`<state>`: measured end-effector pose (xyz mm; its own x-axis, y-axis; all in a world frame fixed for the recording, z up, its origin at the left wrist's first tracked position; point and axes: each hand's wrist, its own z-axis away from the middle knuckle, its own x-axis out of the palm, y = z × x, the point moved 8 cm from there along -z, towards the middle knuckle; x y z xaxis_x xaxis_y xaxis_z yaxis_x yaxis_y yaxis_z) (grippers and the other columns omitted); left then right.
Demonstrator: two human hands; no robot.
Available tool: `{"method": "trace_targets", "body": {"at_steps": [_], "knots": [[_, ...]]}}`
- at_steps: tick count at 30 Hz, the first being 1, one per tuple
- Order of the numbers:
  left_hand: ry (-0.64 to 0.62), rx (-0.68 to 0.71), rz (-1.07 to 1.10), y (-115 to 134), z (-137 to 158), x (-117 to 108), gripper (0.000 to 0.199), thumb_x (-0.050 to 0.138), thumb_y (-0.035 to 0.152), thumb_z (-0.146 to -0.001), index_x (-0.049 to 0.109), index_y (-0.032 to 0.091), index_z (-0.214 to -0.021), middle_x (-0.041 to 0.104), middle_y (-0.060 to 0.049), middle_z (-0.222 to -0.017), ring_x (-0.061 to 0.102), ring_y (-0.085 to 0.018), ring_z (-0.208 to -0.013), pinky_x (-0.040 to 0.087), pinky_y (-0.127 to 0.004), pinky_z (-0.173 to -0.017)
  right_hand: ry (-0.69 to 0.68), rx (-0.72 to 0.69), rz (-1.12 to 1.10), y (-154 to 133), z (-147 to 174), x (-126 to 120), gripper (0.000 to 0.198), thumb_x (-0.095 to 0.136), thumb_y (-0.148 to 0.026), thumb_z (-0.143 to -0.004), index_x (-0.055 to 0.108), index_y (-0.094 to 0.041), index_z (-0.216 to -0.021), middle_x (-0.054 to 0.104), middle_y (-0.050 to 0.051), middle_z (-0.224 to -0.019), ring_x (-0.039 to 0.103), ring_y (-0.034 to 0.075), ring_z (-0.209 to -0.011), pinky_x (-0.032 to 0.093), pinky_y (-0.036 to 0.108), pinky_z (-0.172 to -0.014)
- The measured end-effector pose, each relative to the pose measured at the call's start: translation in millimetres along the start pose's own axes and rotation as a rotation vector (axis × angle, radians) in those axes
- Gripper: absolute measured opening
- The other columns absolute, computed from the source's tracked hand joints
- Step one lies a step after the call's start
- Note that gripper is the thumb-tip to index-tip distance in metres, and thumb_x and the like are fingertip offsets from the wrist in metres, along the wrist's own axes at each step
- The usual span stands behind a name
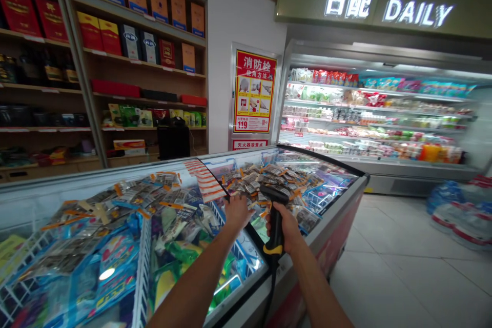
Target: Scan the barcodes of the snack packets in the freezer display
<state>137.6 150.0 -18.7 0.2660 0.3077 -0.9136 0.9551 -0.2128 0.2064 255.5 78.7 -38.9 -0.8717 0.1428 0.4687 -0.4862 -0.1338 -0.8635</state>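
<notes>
My right hand [289, 226] is wrapped round the grip of a black and yellow barcode scanner [275, 215], its head pointing away from me and its cord hanging down in front of the freezer. To its left, my left hand [237, 211] reaches over the chest freezer [331, 228], at the dark frame between the glass lids. Its fingers stretch forward and the thumb stands apart; I see nothing held in it. Beyond both hands lies a pile of small grey packets [272, 177] with orange edges. A red-and-white striped sheet [205, 179] is just past my left hand.
Blue and green bags [115, 256] fill wire baskets [143, 266] at the left. A lit refrigerated display [369, 123] stands behind, with wrapped water bottles [457, 210] on the floor at right. Shelves of boxed goods [132, 43] line the back left, beside a red fire-hydrant notice [255, 92].
</notes>
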Motion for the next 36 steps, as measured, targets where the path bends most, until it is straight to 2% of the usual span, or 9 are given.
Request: {"method": "trace_targets", "body": {"at_steps": [3, 7, 11, 15, 21, 25, 30, 36], "knots": [[-0.038, 0.043, -0.053, 2.5, -4.6, -2.7, 0.024, 0.045, 0.024, -0.079, 0.063, 0.017, -0.094, 0.062, -0.013, -0.097, 0.055, -0.027, -0.097, 0.043, -0.037, -0.076, 0.011, -0.003, 0.005, 1.8, -2.6, -4.6, 0.028, 0.057, -0.044, -0.064, 0.053, -0.017, -0.072, 0.053, -0.004, -0.044, 0.046, 0.01, -0.033, 0.036, 0.021, -0.031], [-0.05, 0.057, -0.026, -6.2, -9.7, -14.5, 0.032, 0.033, 0.01, -0.082, 0.061, 0.019, -0.097, 0.062, -0.009, -0.099, 0.061, -0.021, -0.088, 0.045, -0.031, -0.072, 0.006, -0.004, -0.016, 1.8, -1.2, -1.5, 0.028, 0.058, -0.044, -0.063, 0.052, -0.017, -0.069, 0.053, -0.004, -0.044, 0.046, 0.01, -0.033, 0.037, 0.022, -0.031], [0.101, 0.06, 0.146, -25.9, -11.2, -30.6, 0.029, 0.034, 0.014, -0.084, 0.06, 0.02, -0.096, 0.062, -0.005, -0.105, 0.059, -0.016, -0.094, 0.044, -0.027, -0.08, -0.031, 0.013, -0.026, 1.4, 4.9, 10.9, 0.026, 0.057, -0.042, -0.065, 0.052, -0.017, -0.069, 0.053, -0.003, -0.044, 0.046, 0.01, -0.033, 0.036, 0.022, -0.032], [0.263, 0.111, 0.35, -56.6, -8.2, -42.0, 0.024, 0.04, 0.012, -0.079, 0.062, 0.018, -0.085, 0.063, -0.004, -0.106, 0.056, -0.015, -0.101, 0.042, -0.027, -0.088, -0.091, 0.109, -0.043, 9.5, 11.0, 27.2, 0.024, 0.054, -0.041, -0.068, 0.05, -0.018, -0.068, 0.053, -0.003, -0.045, 0.046, 0.01, -0.034, 0.037, 0.022, -0.033], [0.421, 0.076, 0.526, -97.8, 1.6, -54.9, 0.021, 0.043, 0.008, -0.07, 0.061, 0.018, -0.071, 0.065, -0.005, -0.103, 0.059, -0.016, -0.095, 0.044, -0.029, -0.087, -0.173, 0.194, -0.071, 22.4, 16.5, 52.3, 0.025, 0.05, -0.041, -0.072, 0.049, -0.016, -0.066, 0.053, -0.002, -0.046, 0.046, 0.01, -0.035, 0.036, 0.021, -0.034], [0.483, 0.028, 0.594, -107.7, 4.3, -57.9, 0.02, 0.043, 0.009, -0.069, 0.061, 0.019, -0.069, 0.066, -0.004, -0.098, 0.06, -0.016, -0.093, 0.044, -0.03, -0.086, -0.199, 0.207, -0.132, 23.4, 16.8, 62.5, 0.027, 0.05, -0.042, -0.072, 0.047, -0.016, -0.063, 0.052, -0.002, -0.046, 0.046, 0.009, -0.036, 0.036, 0.02, -0.034], [0.534, -0.002, 0.65, -116.7, 4.8, -58.0, 0.022, 0.042, 0.009, -0.067, 0.061, 0.019, -0.069, 0.067, -0.003, -0.095, 0.062, -0.015, -0.087, 0.047, -0.028, -0.081, -0.166, 0.192, -0.264, 16.0, 12.2, 62.4, 0.025, 0.047, -0.041, -0.074, 0.051, -0.016, -0.068, 0.051, -0.002, -0.046, 0.045, 0.009, -0.036, 0.036, 0.02, -0.035], [0.554, 0.025, 0.642, -117.6, 6.8, -61.4, 0.022, 0.04, 0.01, -0.067, 0.06, 0.02, -0.067, 0.067, -0.004, -0.094, 0.061, -0.016, -0.088, 0.047, -0.029, -0.082, -0.189, 0.185, -0.284, 12.8, 8.5, 69.1, 0.026, 0.045, -0.04, -0.076, 0.05, -0.016, -0.066, 0.052, -0.001, -0.045, 0.045, 0.009, -0.035, 0.035, 0.02, -0.035]]}}
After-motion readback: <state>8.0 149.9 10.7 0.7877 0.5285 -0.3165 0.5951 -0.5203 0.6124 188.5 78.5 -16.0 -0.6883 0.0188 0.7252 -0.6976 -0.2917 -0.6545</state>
